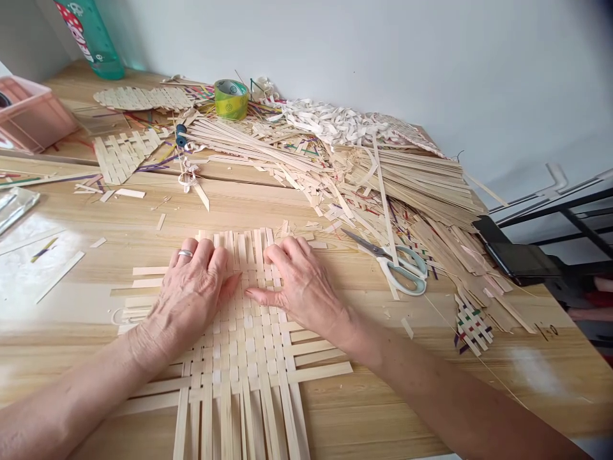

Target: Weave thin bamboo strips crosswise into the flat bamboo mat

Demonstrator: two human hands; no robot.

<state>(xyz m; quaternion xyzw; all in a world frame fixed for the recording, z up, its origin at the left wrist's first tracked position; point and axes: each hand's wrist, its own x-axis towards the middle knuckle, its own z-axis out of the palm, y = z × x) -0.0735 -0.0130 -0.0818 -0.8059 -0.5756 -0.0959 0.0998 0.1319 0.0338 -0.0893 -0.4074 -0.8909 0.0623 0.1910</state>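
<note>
A partly woven mat of pale flat wood or bamboo strips (pixel 239 358) lies flat on the table, loose strip ends sticking out on all sides. Over its far left part rests my left hand (pixel 194 281), a ring on one finger, its fingers bent down and closed on the strips. My right hand (pixel 301 281) grips the far right part, fingers curled over the far strips and thumb stretched inward across the weave. The fingertips of both hands are largely hidden. The thumbs point toward each other with a small gap between them.
Scissors (pixel 393 262) with pale handles lie right of the mat. Behind are heaped strips (pixel 416 179), white curled shavings (pixel 335 121), yellow-green tape (pixel 231 100) and a woven piece (pixel 127 153). A pink basket (pixel 38 118) and teal bottle (pixel 96 41) stand left; a dark phone-like device (pixel 517 252) lies right.
</note>
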